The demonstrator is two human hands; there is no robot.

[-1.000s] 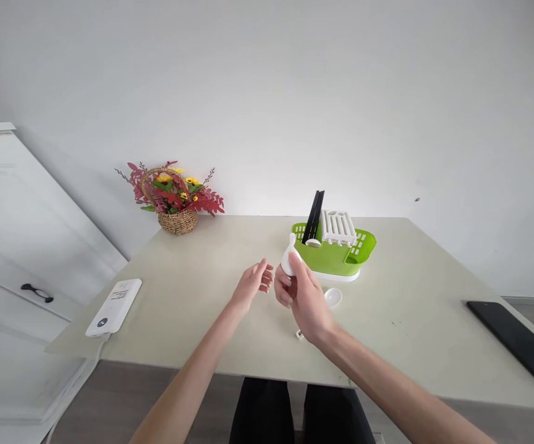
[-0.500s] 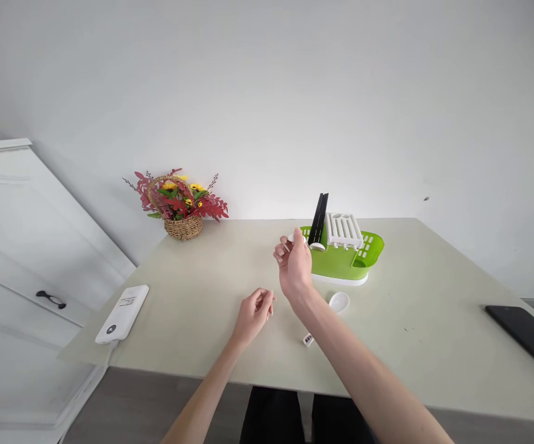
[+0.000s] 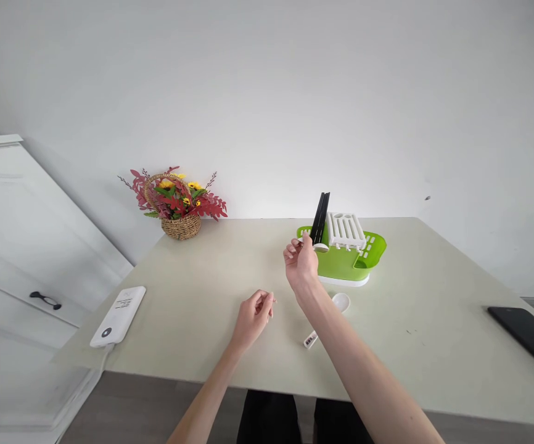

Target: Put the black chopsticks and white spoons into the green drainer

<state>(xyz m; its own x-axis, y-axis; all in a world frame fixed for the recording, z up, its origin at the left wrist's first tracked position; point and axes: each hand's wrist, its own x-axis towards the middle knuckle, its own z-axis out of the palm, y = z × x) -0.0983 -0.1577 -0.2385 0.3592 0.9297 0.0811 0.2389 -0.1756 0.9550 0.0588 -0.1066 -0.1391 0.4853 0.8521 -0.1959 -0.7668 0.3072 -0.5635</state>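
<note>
My right hand (image 3: pixel 301 262) is raised at the left end of a green caddy (image 3: pixel 336 265) with a white base. Its fingers pinch a white spoon, whose bowl (image 3: pixel 321 247) shows to the right of the thumb; most of the handle is hidden. Black chopsticks (image 3: pixel 320 217) lean upright in the caddy, just behind the spoon. A white slotted rack (image 3: pixel 346 230) sits on the caddy. Another white spoon (image 3: pixel 341 302) lies on the table, partly covered by my right forearm. My left hand (image 3: pixel 253 314) rests on the table with fingers curled in, and nothing shows in it.
A wicker basket of artificial flowers (image 3: pixel 181 227) stands at the back left. A white power bank (image 3: pixel 119 316) with a cable lies at the left edge. At the right edge is a black phone (image 3: pixel 528 336). A white cabinet (image 3: pixel 21 246) stands left of the table.
My right hand has moved slightly right with the spoon, closer to the chopsticks and caddy. My left hand has stayed where it was. The view has shifted a little.
</note>
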